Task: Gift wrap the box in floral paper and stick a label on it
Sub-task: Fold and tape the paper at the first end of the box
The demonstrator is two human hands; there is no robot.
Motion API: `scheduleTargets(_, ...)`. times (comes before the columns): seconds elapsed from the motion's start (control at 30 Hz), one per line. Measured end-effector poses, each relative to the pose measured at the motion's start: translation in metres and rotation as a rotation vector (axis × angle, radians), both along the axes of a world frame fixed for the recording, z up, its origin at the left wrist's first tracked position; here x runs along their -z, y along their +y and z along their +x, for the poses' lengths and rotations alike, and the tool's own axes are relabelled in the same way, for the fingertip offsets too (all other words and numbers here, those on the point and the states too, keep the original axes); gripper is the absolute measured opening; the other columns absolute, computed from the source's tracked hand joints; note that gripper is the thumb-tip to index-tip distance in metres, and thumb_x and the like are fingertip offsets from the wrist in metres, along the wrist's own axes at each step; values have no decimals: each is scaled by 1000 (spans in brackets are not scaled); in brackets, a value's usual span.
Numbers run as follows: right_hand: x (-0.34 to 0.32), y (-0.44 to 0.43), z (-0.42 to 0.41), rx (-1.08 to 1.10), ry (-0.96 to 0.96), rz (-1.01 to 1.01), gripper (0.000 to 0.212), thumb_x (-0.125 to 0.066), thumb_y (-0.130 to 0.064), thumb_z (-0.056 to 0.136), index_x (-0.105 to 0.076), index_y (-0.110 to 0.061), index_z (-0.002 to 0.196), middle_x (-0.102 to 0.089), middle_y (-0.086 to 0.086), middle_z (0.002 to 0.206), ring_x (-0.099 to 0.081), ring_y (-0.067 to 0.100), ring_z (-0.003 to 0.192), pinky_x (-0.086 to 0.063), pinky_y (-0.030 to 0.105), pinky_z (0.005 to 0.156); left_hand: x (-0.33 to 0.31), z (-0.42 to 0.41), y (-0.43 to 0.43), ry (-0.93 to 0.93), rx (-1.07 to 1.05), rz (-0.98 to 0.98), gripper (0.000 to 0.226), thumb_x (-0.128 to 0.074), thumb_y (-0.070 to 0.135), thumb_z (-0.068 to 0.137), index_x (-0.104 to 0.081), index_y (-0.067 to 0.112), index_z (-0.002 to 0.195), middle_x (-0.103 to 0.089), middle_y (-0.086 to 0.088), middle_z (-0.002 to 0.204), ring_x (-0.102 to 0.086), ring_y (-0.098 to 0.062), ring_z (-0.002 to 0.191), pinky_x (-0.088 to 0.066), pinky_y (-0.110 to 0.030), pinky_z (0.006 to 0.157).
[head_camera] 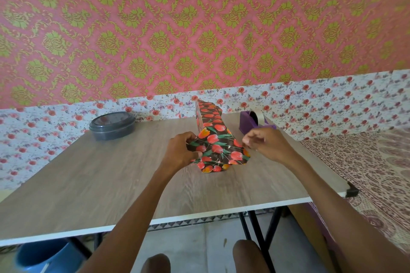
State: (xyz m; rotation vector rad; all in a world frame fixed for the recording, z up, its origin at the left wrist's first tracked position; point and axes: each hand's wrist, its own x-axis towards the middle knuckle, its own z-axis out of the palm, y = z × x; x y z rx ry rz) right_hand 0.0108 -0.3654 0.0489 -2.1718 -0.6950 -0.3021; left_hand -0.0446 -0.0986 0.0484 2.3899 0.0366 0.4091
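Outstretched forearms (142, 201), left hand (180, 150) and right hand (267, 144) pinching floral paper (218, 147)

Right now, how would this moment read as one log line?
left hand: grips floral paper | right hand: at paper's right edge, hold unclear | tape dispenser: on table, untouched

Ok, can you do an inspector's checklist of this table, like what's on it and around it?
Surface: wooden table, white front edge.
Job's things: floral paper wrapped round a long shape, box itself hidden; purple tape dispenser behind it, to the right; no label seen.
Clutter: dark lidded container at back left.
Grippers: left hand grips the paper's left side; right hand curled at its right edge, grip unclear.
Cables: nothing seen.
Surroundings: patterned wallpaper, blue bucket under table, patterned cloth at right.
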Motion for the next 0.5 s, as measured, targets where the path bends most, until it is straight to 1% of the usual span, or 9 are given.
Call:
scheduleTargets(0.1, 3, 14, 1, -23, 1, 8, 12, -72, -26, 88, -76, -16, 93, -74, -8, 84, -67, 0, 77, -47, 9, 67, 0, -1, -2, -7, 12, -54, 25, -77, 31, 82, -63, 18, 100, -66, 6, 89, -62, -5, 75, -47, -16, 59)
scheduleTargets(0.17, 9, 19, 5, -18, -12, 21, 14, -74, -24, 86, -78, -13, 93, -75, -6, 83, -68, 0, 74, -46, 9, 65, -1, -2, -5, -20, -2, -87, 27, -71, 41, 86, -64, 18, 98, -66, 5, 88, -62, -6, 75, -45, -17, 59)
scheduleTargets(0.2, 11, 20, 6, -10, -18, 41, 13, -75, -22, 85, -78, -12, 92, -75, -5, 82, -68, 0, 73, -46, 9, 65, -2, -2, -6, -28, -14, -92, 27, -68, 43, 88, -64, 18, 97, -67, 5, 88, -62, -7, 75, -47, -18, 60)
scheduleTargets(0.23, 13, 20, 7, 2, -24, 64, 11, -76, -20, 84, -78, -11, 91, -75, -4, 82, -68, 0, 73, -48, 10, 66, -2, -1, -7, -36, -22, -89, 25, -67, 42, 89, -64, 19, 96, -67, 5, 87, -63, -7, 75, -50, -20, 61)
scheduleTargets(0.3, 16, 21, 9, 32, -25, 111, 10, -78, -15, 82, -78, -10, 91, -75, -3, 81, -69, 3, 72, -52, 13, 69, -1, -1, -7, -61, -32, -89, 19, -69, 35, 89, -65, 18, 94, -67, 5, 86, -64, -8, 74, -55, -23, 65)
scheduleTargets(0.37, 18, 22, 9, 57, -33, 135, 12, -80, -11, 79, -78, -8, 91, -74, -1, 80, -69, 5, 72, -54, 16, 70, 0, 0, -6, -94, -36, -86, 14, -73, 27, 86, -65, 17, 92, -68, 4, 86, -64, -7, 73, -54, -20, 63)
scheduleTargets(0.43, 20, 23, 10, 74, -38, 151, 14, -81, -7, 76, -77, -7, 89, -73, -1, 78, -67, 2, 69, -53, 12, 68, 1, 0, -5, -120, -38, -66, 13, -77, 24, 83, -66, 18, 88, -68, 4, 84, -64, -6, 70, -55, -21, 62)
scheduleTargets(0.5, 20, 24, 11, 92, -37, 154, 16, -82, -4, 75, -76, -10, 89, -70, -4, 75, -63, -1, 68, -49, 6, 66, 1, 1, -3, -116, -24, -44, 16, -79, 24, 81, -68, 16, 88, -71, 2, 85, -67, -11, 73, -58, -28, 66)
